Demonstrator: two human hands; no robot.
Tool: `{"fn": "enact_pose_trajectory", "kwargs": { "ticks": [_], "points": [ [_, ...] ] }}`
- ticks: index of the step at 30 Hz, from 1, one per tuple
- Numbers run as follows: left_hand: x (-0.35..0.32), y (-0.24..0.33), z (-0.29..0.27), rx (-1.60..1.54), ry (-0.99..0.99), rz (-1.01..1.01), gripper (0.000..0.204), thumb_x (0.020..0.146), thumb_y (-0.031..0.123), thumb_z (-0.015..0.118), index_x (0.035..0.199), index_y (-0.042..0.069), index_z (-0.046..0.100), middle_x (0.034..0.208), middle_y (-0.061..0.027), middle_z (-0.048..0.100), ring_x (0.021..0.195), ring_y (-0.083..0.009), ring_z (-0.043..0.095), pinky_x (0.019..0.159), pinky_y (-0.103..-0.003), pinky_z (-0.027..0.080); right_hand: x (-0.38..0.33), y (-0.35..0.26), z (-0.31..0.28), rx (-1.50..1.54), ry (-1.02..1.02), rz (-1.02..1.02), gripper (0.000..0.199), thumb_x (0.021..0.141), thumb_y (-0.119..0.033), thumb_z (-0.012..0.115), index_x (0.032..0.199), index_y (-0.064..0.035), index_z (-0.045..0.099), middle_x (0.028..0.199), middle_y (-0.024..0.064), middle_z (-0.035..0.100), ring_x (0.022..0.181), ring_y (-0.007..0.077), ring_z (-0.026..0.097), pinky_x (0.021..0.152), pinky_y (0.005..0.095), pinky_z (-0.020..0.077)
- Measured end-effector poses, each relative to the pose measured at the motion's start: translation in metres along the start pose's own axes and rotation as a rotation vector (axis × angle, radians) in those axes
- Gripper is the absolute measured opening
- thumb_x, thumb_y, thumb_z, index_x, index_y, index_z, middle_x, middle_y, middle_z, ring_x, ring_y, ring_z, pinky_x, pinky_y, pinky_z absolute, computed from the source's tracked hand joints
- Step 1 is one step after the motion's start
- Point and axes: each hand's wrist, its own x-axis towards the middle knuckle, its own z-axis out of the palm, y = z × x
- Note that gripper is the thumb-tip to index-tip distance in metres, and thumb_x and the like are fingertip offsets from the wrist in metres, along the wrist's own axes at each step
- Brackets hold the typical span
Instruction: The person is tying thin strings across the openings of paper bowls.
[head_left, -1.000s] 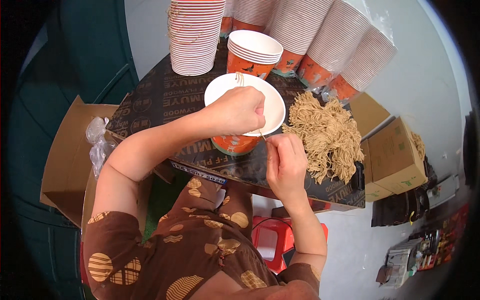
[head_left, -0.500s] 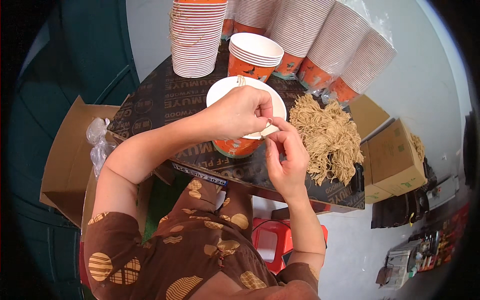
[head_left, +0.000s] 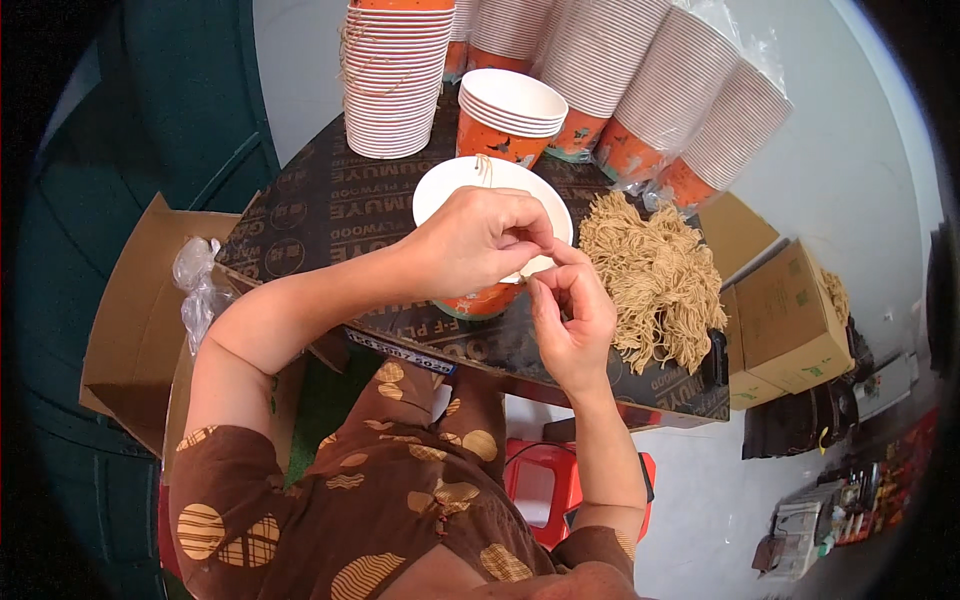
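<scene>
A white-lined orange paper bucket (head_left: 440, 190) stands upright near the table's front edge. Strands of tan cord (head_left: 484, 168) hang over its far rim. Above the near rim, my left hand (head_left: 485, 240) is closed in a pinch, its fingertips meeting those of my other hand. My right hand (head_left: 577, 320) pinches at the outside of the near right rim, where a small bit of cord shows at the thumb tip. Fingers hide most of that cord. To the right of the bucket lies a loose heap of cut tan cords (head_left: 655, 280).
Behind the bucket stands a short stack of matching buckets (head_left: 510, 125), with a tall stack (head_left: 400, 85) to its left. Plastic-wrapped stacks (head_left: 680, 80) line the back. Cardboard boxes (head_left: 790, 310) flank the dark table (head_left: 300, 215). A red stool (head_left: 535, 490) is below.
The small cord loop seen between my fingers has closed up or gone behind them. My left fingertips have shifted slightly right, and my right hand has stayed at the rim.
</scene>
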Motion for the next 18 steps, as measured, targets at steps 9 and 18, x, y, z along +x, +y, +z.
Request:
{"fn": "enact_pose_trajectory", "kwargs": {
  "ticks": [9, 18],
  "points": [
    [-0.0012, -0.0041, -0.0012, -0.104, -0.033, 0.051, 0.013, 0.084, -0.005, 0.065, 0.097, -0.003, 0.067, 0.085, -0.0091, 0.070, 0.078, -0.0112, 0.065, 0.070, -0.027, 0.053, -0.0025, 0.0024, 0.0021, 0.127, -0.001, 0.081, 0.010, 0.087, 0.007, 0.064, 0.091, 0.0001, 0.059, 0.109, 0.0122, 0.065, 0.070, 0.0073, 0.057, 0.059, 0.0231, 0.0466],
    [-0.0088, -0.0036, -0.0048, 0.191, -0.086, 0.090, 0.013, 0.083, 0.001, 0.064, 0.095, -0.002, 0.067, 0.088, -0.0127, 0.068, 0.075, -0.0266, 0.065, 0.072, -0.037, 0.051, -0.0051, -0.0042, 0.0019, -0.123, 0.024, -0.061, 0.011, 0.088, 0.008, 0.064, 0.093, 0.0000, 0.058, 0.087, 0.0095, 0.057, 0.067, 0.0165, 0.055, 0.059, 0.0274, 0.0455]
  ]
}}
